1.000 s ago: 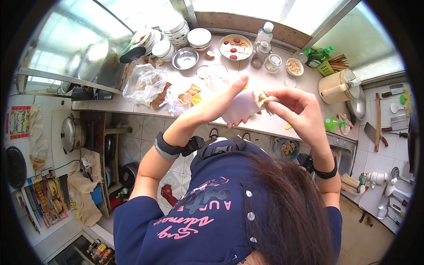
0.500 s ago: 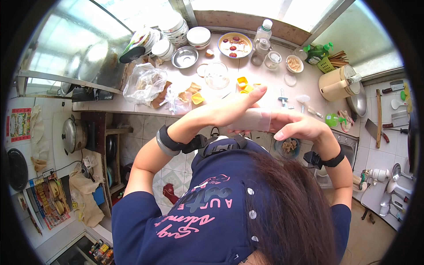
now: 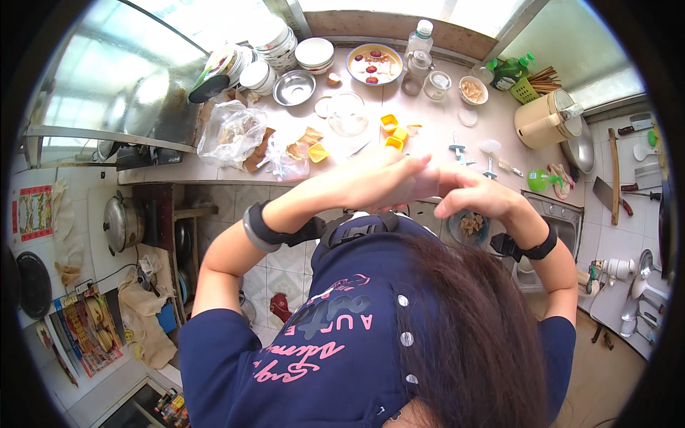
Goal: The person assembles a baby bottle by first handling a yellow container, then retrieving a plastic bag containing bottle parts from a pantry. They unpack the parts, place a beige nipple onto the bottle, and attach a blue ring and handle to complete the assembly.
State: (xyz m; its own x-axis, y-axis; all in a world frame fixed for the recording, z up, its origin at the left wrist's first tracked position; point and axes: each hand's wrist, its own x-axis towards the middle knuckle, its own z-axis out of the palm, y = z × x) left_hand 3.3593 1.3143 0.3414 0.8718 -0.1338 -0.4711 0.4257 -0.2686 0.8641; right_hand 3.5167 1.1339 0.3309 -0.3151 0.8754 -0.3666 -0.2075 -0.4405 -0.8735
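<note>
My left hand (image 3: 385,177) lies nearly flat, thumb raised, over the fingers of my right hand (image 3: 474,191), in front of the counter edge. Between them is a pale translucent sheet (image 3: 426,183), pressed by both hands; most of it is hidden, and I cannot tell if anything is inside it. Just beyond my hands on the counter sit small yellow moulds (image 3: 393,142). To their right lie blue-and-white plunger-like tools (image 3: 458,148). A clear glass bowl (image 3: 347,114) stands farther back.
On the counter (image 3: 428,118) stand a fruit-topped bowl (image 3: 374,64), a metal bowl (image 3: 295,88), stacked bowls (image 3: 315,55), a crumpled plastic bag (image 3: 232,134), a bottle (image 3: 419,39) and a beige pot (image 3: 548,123). A sink (image 3: 564,214) is at right; knives (image 3: 612,196) hang beside it.
My hands have come closer together, the left now covering more of the translucent sheet. Less of the sheet shows between them. The view has shifted slightly.
</note>
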